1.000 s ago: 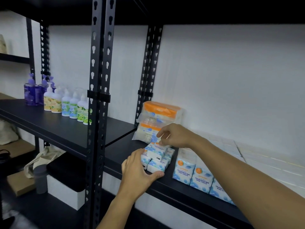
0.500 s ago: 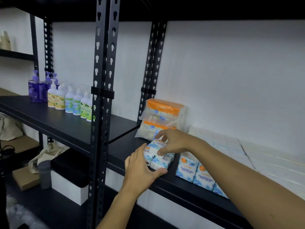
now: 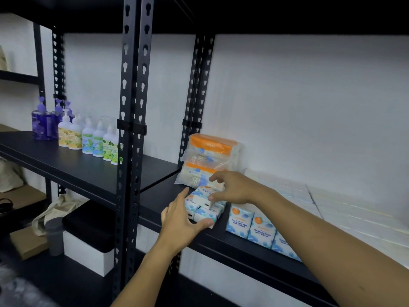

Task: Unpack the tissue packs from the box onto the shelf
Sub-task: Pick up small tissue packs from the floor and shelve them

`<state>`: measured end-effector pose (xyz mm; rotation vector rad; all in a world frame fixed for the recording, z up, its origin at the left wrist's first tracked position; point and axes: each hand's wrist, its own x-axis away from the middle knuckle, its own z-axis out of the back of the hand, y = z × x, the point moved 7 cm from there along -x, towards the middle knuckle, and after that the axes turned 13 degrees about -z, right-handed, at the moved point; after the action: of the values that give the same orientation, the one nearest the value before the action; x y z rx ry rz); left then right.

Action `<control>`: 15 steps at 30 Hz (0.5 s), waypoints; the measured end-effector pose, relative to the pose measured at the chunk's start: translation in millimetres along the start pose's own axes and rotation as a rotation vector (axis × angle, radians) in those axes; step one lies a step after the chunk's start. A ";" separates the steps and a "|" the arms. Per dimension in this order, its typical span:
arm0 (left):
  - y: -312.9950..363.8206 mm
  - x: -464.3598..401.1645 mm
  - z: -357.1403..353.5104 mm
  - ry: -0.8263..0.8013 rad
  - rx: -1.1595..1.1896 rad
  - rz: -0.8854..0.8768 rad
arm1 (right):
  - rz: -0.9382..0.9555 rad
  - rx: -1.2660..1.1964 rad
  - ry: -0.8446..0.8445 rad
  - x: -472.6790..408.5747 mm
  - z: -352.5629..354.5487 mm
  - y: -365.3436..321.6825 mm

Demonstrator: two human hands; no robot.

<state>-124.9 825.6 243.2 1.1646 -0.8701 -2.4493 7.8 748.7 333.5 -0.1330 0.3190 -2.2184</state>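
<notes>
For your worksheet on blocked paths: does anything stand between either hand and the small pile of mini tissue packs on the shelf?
Nothing visible does. The left hand and right hand already touch the mini tissue packs.
</notes>
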 end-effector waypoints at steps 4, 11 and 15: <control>14.3 -1.3 9.7 0.020 0.058 0.024 | -0.020 -0.063 0.072 30.7 24.2 14.3; 78.9 -8.4 -5.6 0.098 0.023 -0.182 | -0.124 -0.149 0.257 103.3 60.9 73.1; 131.8 -10.0 -32.3 0.027 0.019 -0.328 | -0.236 -0.200 0.363 154.5 72.3 122.2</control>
<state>-93.0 715.7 316.7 1.4444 -0.7459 -2.6755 19.7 541.9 367.0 0.1345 0.7582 -2.4365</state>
